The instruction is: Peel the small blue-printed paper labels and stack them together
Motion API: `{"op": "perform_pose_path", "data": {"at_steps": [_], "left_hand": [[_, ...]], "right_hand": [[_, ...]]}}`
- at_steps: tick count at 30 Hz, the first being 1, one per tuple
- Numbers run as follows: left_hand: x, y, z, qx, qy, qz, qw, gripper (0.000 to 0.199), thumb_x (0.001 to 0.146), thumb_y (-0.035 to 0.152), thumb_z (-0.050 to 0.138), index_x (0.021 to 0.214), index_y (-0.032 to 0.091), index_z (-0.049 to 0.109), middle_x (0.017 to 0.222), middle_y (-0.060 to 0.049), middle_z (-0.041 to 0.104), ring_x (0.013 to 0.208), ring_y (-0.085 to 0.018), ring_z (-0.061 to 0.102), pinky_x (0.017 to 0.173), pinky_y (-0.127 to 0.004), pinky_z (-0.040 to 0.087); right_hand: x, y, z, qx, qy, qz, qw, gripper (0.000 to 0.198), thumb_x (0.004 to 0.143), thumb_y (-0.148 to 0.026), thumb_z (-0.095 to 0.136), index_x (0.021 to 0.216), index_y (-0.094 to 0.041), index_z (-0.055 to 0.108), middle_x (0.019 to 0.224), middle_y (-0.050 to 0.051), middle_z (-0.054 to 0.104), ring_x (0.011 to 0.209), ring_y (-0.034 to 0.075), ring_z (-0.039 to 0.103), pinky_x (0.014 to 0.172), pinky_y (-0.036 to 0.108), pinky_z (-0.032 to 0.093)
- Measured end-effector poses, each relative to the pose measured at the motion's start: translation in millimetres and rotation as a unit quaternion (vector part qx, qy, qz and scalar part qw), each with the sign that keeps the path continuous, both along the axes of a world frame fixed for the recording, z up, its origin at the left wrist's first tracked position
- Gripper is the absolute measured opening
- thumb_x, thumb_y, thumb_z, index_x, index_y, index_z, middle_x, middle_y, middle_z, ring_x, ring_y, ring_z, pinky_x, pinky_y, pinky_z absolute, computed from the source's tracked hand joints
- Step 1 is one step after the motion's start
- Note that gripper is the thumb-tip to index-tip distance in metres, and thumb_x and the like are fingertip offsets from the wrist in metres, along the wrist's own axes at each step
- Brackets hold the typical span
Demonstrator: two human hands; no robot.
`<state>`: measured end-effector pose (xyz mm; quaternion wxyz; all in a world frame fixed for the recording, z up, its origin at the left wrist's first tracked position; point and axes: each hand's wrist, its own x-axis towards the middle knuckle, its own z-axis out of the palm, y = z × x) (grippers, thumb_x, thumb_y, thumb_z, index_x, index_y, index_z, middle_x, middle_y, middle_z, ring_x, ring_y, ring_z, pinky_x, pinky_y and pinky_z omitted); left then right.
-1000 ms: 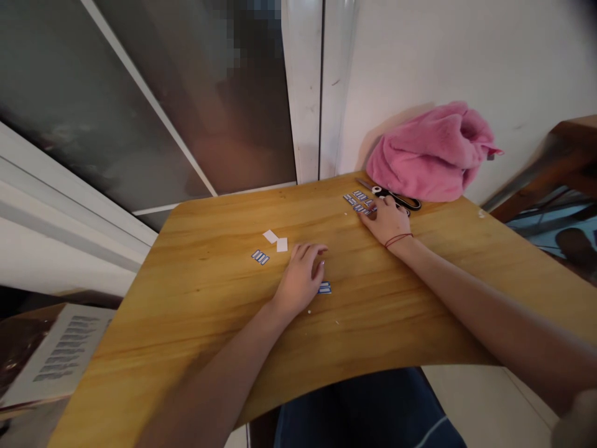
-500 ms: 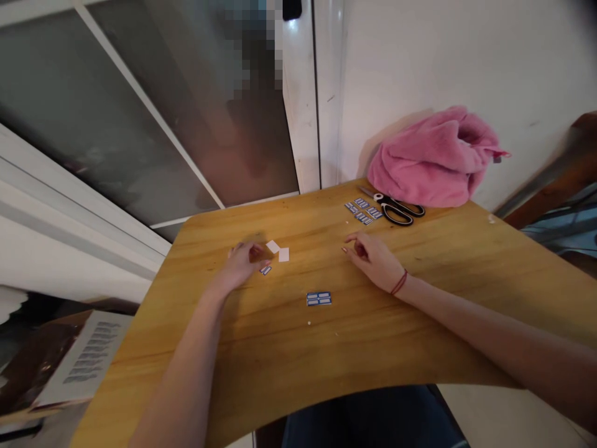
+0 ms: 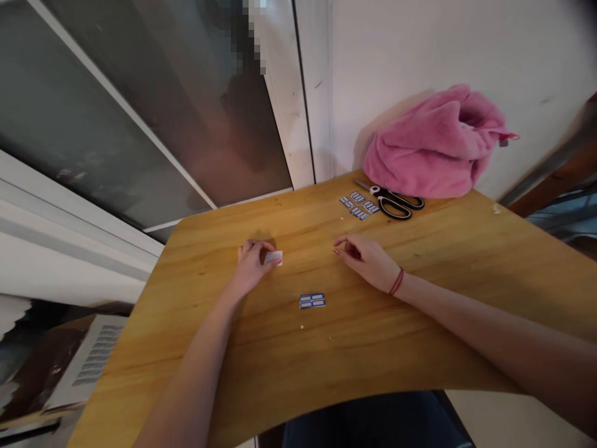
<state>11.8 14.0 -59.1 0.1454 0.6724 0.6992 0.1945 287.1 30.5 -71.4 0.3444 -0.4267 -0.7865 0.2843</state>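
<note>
Gathering at the white paper slip (image 3: pixel 278 254), the left hand (image 3: pixel 252 262) now has its thumb over the slip's near edge and its bent forefinger at the far edge; whether they pinch it or only rest there, I cannot tell. The slip lies on the table (image 3: pixel 373 339), beyond and to the left of the blue-bordered card (image 3: pixel 312 301). Half a second ago two white slips lay in view there, with part of another blue-bordered piece by the thumb; now only one slip shows, so the rest may be under it or behind the fingers. I judge that the left hand has the work in hand at present.

The right hand (image 3: pixel 366 258), beyond and to the right of the card, has barely shifted: fingers loosely bent, thumb and forefinger tips just apart, nothing seen between them.

Further beyond and to the right of the card, the cluster of small cards (image 3: pixel 359 213) lies beside the scissors (image 3: pixel 383 193), both left alone, with the pink plush bundle (image 3: pixel 429 149) behind.
</note>
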Motion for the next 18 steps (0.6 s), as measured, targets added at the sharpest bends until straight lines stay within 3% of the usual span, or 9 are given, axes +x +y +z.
{"op": "perform_pose_path", "data": {"at_steps": [4,10,15,18], "left_hand": [[-2,-4,-0.7,0.015,-0.001,-0.011,1.000,0.034,0.074,0.036,0.066,0.103,0.022,0.058,0.105,-0.006,0.046,0.102,-0.024,0.042,0.094,-0.039,0.034],[-2,-1,3.1,-0.023,-0.001,-0.001,1.000,0.019,0.073,0.026,0.066,0.090,0.019,0.060,0.100,-0.006,0.048,0.102,-0.024,0.041,0.094,-0.039,0.033],[0,-1,3.4,-0.029,-0.096,-0.019,0.995,0.022,0.073,0.021,0.064,0.088,0.020,0.048,0.083,0.001,0.052,0.078,-0.015,0.049,0.073,-0.028,0.039],[13,-7,5.1,0.002,-0.135,-0.040,0.990,0.019,0.075,0.018,0.060,0.087,0.020,0.045,0.074,0.004,0.051,0.066,-0.011,0.047,0.064,-0.023,0.037]], "right_hand": [[0,-1,0,-0.004,0.004,0.005,1.000,0.019,0.087,-0.032,0.048,0.094,-0.016,0.056,0.061,-0.003,0.047,0.055,0.011,0.043,0.054,0.024,0.035],[1,0,-1,-0.012,-0.001,0.011,1.000,0.017,0.087,-0.030,0.047,0.091,-0.017,0.057,0.062,-0.002,0.050,0.056,0.011,0.045,0.054,0.024,0.036],[1,2,-2,-0.009,-0.004,0.009,1.000,0.017,0.087,-0.030,0.047,0.091,-0.017,0.057,0.063,-0.001,0.051,0.057,0.011,0.046,0.055,0.024,0.036],[1,1,-2,-0.008,0.002,0.014,1.000,0.017,0.087,-0.030,0.048,0.092,-0.017,0.057,0.063,-0.002,0.049,0.057,0.011,0.045,0.055,0.024,0.036]]}}
